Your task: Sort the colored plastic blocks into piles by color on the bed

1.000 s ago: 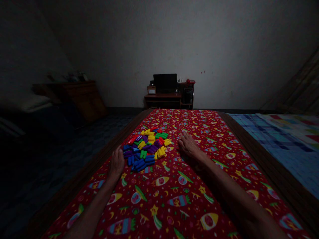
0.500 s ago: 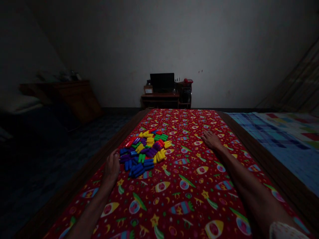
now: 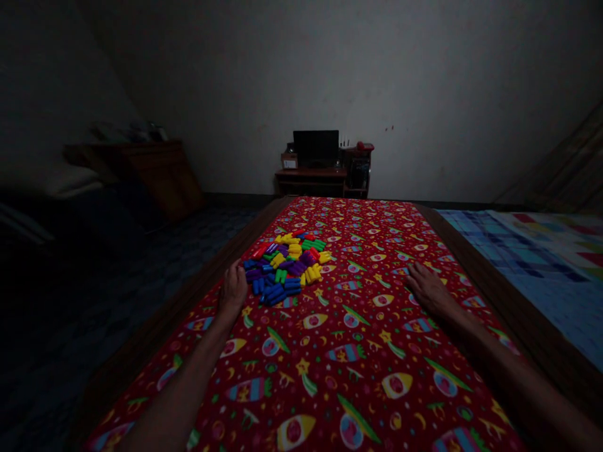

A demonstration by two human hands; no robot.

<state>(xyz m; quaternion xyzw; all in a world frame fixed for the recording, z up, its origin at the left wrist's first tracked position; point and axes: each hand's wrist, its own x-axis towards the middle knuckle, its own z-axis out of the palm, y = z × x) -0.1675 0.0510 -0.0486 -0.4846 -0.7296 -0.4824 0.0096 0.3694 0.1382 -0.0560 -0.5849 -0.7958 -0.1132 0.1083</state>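
Note:
A loose pile of small glossy plastic pieces (image 3: pixel 281 275) in blue, purple, green, yellow and red lies on the left half of a red patterned cloth (image 3: pixel 330 326). Many look like short tubes joined side by side; their exact kind I cannot make out. At the pile's left edge rests my left hand (image 3: pixel 233 289), fingers loosely bent and apart, close beside the purple and blue pieces, with nothing seen in its grasp. My right hand (image 3: pixel 429 287) lies palm down on the cloth, well to the right of the pile, its fingers stretched out and holding nothing.
The cloth covers a long surface with brown side borders (image 3: pixel 155 333). Beyond its far end stands a desk (image 3: pixel 311 172) with a monitor (image 3: pixel 315 148). A wooden cabinet (image 3: pixel 160 179) is at the left, and checked bedding (image 3: pixel 518 251) at the right. The room is dim.
My right hand has drawn back toward me and to the right over the cloth. My left hand stays beside the pile. The whole view has shifted slightly.

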